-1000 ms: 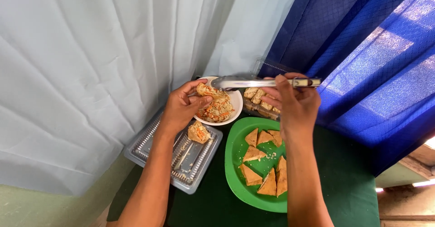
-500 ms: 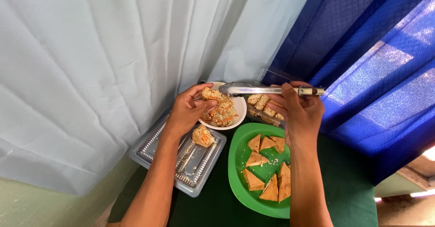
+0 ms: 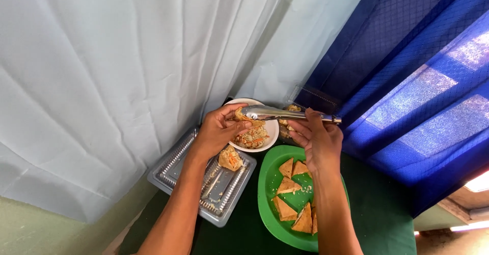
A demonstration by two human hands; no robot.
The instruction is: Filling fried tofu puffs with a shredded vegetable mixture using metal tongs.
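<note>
Green tabletop (image 3: pixel 377 219), one bowl (image 3: pixel 270 133), two hands, left hand (image 3: pixel 216 133), right hand (image 3: pixel 321 143)

A clear plastic clamshell tray (image 3: pixel 183 178) lies open in the lower left of centre of the frame, rectangular, with ribbed walls and a silvery sheen; one stuffed fried piece (image 3: pixel 230 159) sits in its upper right corner. A second clear plastic container (image 3: pixel 313 98) stands at the centre, against the blue curtain, its transparent lid raised. No labels, signs or screens are visible.
</note>
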